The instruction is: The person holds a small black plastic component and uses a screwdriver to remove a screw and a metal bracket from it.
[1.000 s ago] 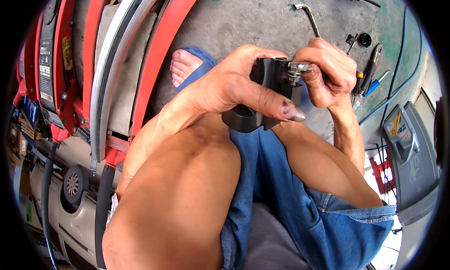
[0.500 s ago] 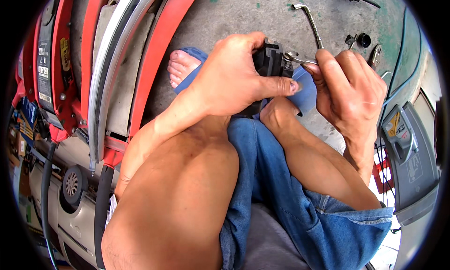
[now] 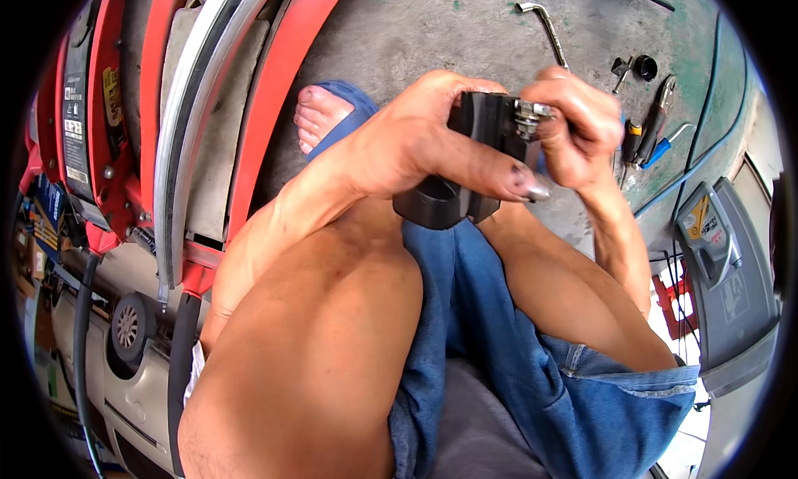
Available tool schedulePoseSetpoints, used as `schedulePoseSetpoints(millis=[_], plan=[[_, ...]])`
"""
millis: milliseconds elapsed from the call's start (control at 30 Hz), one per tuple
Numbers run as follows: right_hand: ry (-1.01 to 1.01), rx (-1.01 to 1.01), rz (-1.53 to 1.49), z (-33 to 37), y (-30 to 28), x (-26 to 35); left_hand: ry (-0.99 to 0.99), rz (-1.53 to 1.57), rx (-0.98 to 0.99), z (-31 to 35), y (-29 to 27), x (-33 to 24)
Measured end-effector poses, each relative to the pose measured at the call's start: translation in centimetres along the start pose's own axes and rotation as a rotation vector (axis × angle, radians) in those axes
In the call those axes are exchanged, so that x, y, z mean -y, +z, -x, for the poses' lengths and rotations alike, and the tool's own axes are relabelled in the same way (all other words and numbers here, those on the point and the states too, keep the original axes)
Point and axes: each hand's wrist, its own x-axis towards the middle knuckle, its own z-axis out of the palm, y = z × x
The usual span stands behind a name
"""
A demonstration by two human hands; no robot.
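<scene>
My left hand (image 3: 416,142) is wrapped round a black moulded part (image 3: 486,117), its thumb stretched along the near side. A rounded black section (image 3: 432,203) of the part hangs below the palm. Metal hardware, perhaps a nut or bolt, shows on its right end. My right hand (image 3: 578,125) is closed beside that end, its fingers curled round a wrench (image 3: 536,111). Only the wrench's metal head shows, against the hardware; the handle is hidden in my fingers. Both hands are above my knees.
On the concrete floor lie an L-shaped socket wrench (image 3: 544,30), a black ring-shaped piece (image 3: 644,68), pliers (image 3: 665,96) and a blue-handled tool (image 3: 661,153). Red metal arms (image 3: 278,105) stand at left. A blue hose (image 3: 711,113) and a grey case (image 3: 719,246) are at right.
The black part has tilted and come nearer, showing its rounded lower section. My right hand has moved left and turned, closing in on the part, and the wrench handle has gone from sight.
</scene>
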Motion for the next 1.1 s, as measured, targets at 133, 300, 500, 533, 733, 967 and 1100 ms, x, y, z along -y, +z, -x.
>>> schedulePoseSetpoints(millis=[133,300,500,533,733,967,1100], plan=[[0.034,0.012,-0.022,-0.1,0.2,-0.6,-0.063,0.236,0.075,-0.2,-1.1,2.2],[0.025,-0.028,0.355,-0.4,-2.0,0.4,0.048,-0.084,-0.035,-0.2,-0.4,0.4],[-0.08,0.218,0.719,-1.4,-3.8,3.9,0.176,-0.355,-0.212,-0.5,-0.3,1.1],[-0.079,0.219,0.719,-1.4,-3.7,4.4,0.175,-0.354,-0.211,-0.6,-0.4,1.4],[-0.044,0.281,0.999,-1.9,-2.6,6.1,0.187,-0.673,-0.415,-0.6,-0.3,1.7],[-0.11,0.198,1.047,-1.6,-1.3,5.0,0.223,-0.818,-0.499,-0.4,-0.6,1.5],[0.034,0.059,0.224,-0.3,-0.3,0.5,0.018,-0.147,-0.117,0.8,-0.3,0.0]])
